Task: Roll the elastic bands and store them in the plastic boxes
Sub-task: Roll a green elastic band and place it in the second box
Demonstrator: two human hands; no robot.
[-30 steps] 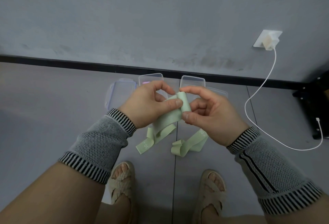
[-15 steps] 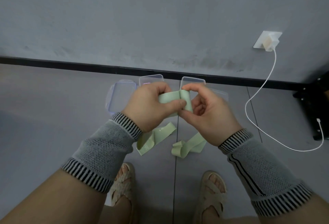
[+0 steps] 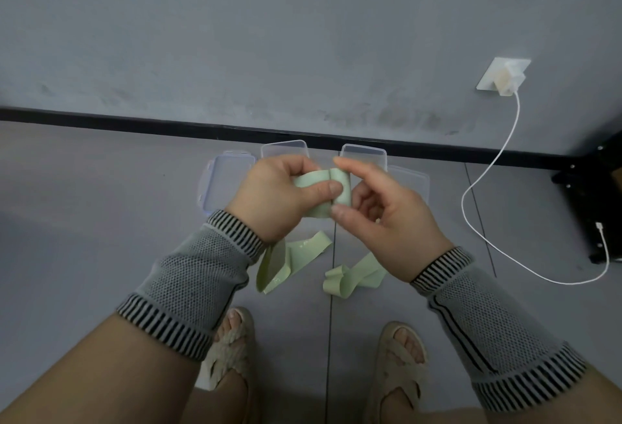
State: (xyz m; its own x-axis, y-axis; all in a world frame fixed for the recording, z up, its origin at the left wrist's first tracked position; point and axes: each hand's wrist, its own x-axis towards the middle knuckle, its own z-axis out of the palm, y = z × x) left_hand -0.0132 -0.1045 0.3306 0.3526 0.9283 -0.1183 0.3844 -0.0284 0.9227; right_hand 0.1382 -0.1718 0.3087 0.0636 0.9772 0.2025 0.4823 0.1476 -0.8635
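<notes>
Elastic band (image 3: pixel 323 193), pale green, partly rolled, held above floor (image 3: pixel 101 221) in front of plastic boxes (image 3: pixel 363 154). Left hand (image 3: pixel 279 199) clamped on flat stretch, thumb pressing roll. Right hand (image 3: pixel 387 218) pinches roll between thumb and forefinger. Band's loose tail hangs below left hand; second green band (image 3: pixel 353 275) lies on floor, nearer than boxes.

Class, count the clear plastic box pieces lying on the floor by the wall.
4: a lid far left, one piece above the left hand, another above the right hand, a fourth beside it. Hands may hide more.
</notes>
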